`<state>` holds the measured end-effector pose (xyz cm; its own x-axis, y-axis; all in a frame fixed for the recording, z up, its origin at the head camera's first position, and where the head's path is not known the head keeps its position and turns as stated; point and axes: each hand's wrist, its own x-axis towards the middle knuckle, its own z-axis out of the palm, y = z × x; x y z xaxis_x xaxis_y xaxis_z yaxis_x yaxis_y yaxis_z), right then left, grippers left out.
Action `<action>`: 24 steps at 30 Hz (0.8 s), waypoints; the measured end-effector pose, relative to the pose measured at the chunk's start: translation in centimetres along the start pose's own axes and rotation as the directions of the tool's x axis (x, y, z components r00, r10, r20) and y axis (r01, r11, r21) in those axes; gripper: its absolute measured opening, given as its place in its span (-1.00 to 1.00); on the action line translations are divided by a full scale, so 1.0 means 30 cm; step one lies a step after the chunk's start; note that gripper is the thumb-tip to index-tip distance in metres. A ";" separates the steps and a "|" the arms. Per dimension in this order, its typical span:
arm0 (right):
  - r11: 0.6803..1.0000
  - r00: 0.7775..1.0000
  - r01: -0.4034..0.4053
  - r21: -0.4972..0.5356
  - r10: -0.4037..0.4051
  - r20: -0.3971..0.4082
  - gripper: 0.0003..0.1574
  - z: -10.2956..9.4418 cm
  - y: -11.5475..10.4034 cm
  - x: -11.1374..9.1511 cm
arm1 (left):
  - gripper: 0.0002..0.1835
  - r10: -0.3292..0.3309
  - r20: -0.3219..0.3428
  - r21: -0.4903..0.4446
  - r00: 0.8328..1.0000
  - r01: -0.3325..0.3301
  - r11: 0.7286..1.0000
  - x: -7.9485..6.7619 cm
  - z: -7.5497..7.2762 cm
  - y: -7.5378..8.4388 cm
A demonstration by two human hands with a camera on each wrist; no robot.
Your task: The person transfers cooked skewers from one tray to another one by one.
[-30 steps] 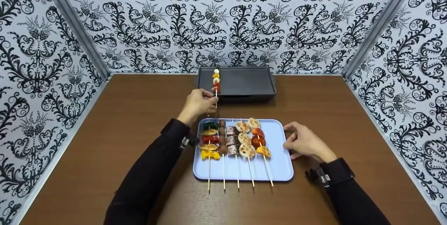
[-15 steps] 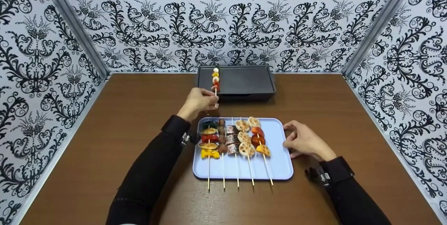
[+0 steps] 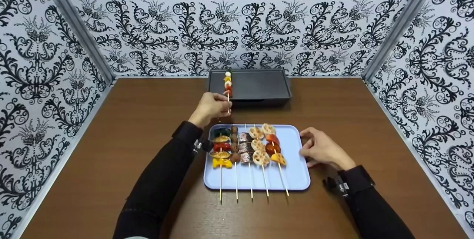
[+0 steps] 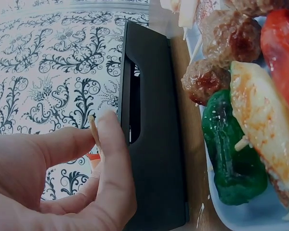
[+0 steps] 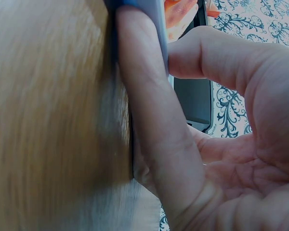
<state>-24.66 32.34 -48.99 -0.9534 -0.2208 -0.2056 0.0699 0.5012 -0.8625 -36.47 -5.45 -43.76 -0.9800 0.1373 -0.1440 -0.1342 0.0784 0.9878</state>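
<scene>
My left hand (image 3: 212,107) pinches the bare stick end of a food skewer (image 3: 228,83) between thumb and fingers. Its red, white and yellow pieces lie over the left side of a black griddle (image 3: 259,85). In the left wrist view the stick's tip (image 4: 92,124) pokes out between the fingertips, beside the griddle's front wall (image 4: 156,134). My right hand (image 3: 326,150) grips the right rim of a pale blue tray (image 3: 296,178), thumb on top and a finger under the edge, as the right wrist view shows. Several skewers rest on the tray, their sticks jutting over its near edge.
From left to right the tray bears a pepper skewer (image 3: 222,147), a meatball skewer (image 3: 235,146), a fish skewer (image 3: 245,147), a lotus root skewer (image 3: 259,145) and a mixed vegetable skewer (image 3: 274,148). Patterned wall panels (image 3: 237,24) close off the wooden table (image 3: 129,128) behind and at both sides.
Almost nothing moves. The whole head view shifts very slightly, while the left hand keeps the skewer over the griddle and the right hand stays on the tray's rim.
</scene>
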 end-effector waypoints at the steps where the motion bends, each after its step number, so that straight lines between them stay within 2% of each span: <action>1: 1.000 1.000 0.002 0.000 -0.002 0.001 -0.18 0.000 -0.002 -0.001 | -0.74 0.001 -0.003 0.010 1.000 -0.001 1.000 -0.001 -0.002 0.000; 4: 1.000 1.000 0.002 0.001 -0.002 0.005 -0.19 0.001 -0.004 -0.003 | -0.75 -0.003 -0.005 0.030 1.000 0.003 1.000 -0.005 -0.006 0.002; 10: 1.000 0.999 -0.027 0.006 0.027 0.016 -0.20 -0.003 0.000 0.004 | -0.74 -0.018 0.011 -0.011 1.000 0.018 1.000 -0.004 -0.007 0.012; 17: 0.998 0.998 -0.058 -0.002 0.058 0.002 -0.21 -0.006 0.002 0.008 | -0.68 0.001 0.012 -0.012 1.000 -0.001 1.000 -0.007 -0.007 0.020; 24: 0.999 0.999 -0.039 0.004 0.039 0.008 -0.19 -0.004 -0.001 0.003 | -0.59 0.015 0.024 -0.023 1.000 -0.015 1.000 -0.025 -0.001 0.006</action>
<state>-24.80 32.40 -48.93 -0.9475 -0.2082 -0.2428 0.1081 0.5059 -0.8558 -35.78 -5.58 -43.47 -0.9782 0.1619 -0.1302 -0.1231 0.0535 0.9910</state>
